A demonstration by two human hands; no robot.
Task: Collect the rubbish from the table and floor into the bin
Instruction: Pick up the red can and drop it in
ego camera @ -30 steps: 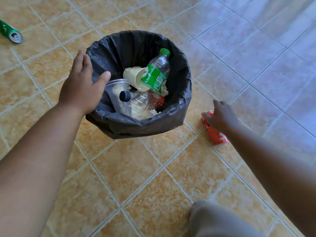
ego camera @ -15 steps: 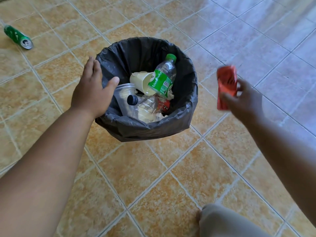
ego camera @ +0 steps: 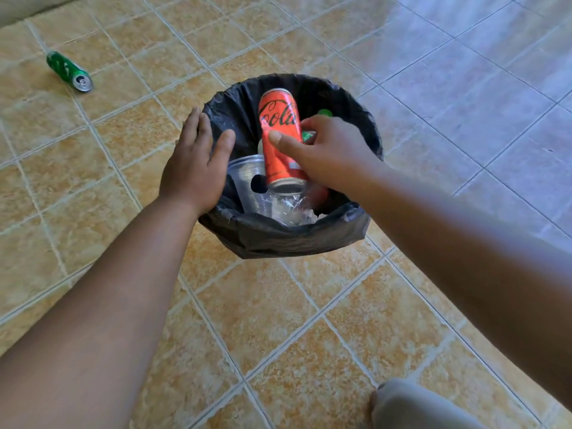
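A person's right hand [ego camera: 328, 156] is holding a red can [ego camera: 280, 140] over the black-lined bin [ego camera: 294, 236]
Thumb and fingers are closing round the tilted can; the left hand [ego camera: 195, 165] is resting open-palmed on the bin's rim while a green can [ego camera: 68, 71] is lying on the tiled floor [ego camera: 278, 320]

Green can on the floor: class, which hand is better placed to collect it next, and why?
Probably the left hand: it is free on the bin rim, on the green can's side. The right hand holds the red can.
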